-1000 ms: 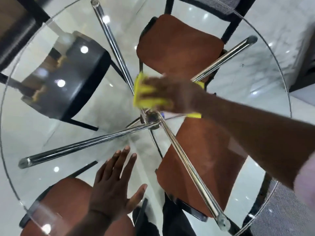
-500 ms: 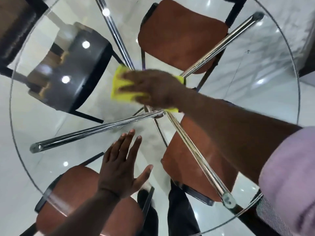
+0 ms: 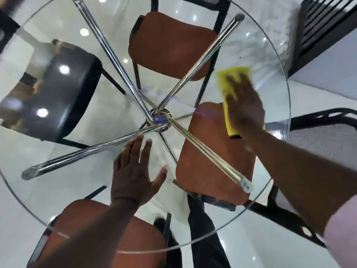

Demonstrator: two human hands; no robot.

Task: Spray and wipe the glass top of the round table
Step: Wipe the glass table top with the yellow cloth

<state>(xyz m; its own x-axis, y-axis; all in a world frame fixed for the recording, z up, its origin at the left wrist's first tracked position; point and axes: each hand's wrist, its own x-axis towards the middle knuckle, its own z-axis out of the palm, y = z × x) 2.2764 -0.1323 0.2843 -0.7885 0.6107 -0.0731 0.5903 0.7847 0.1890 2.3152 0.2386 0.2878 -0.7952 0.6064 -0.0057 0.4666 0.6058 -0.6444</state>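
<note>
Our right hand (image 3: pixel 243 111) lies flat, fingers spread, pressing the yellow cloth (image 3: pixel 229 84) onto the glass desk (image 3: pixel 58 190) near its right edge. Our left hand (image 3: pixel 133 176) rests open, fingers splayed, on the near-centre glass.

Bare glass top (image 3: pixel 63 190) around both hands.

The person is wearing a pale pink short sleeve (image 3: pixel 342 229) and dark trousers (image 3: pixel 204 238), with both forearms bare.

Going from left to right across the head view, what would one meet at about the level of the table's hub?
Black chair seat under the glass → chrome hub where the legs cross → yellow cloth → right hand pressing it flat → rim of the glass top.
</note>
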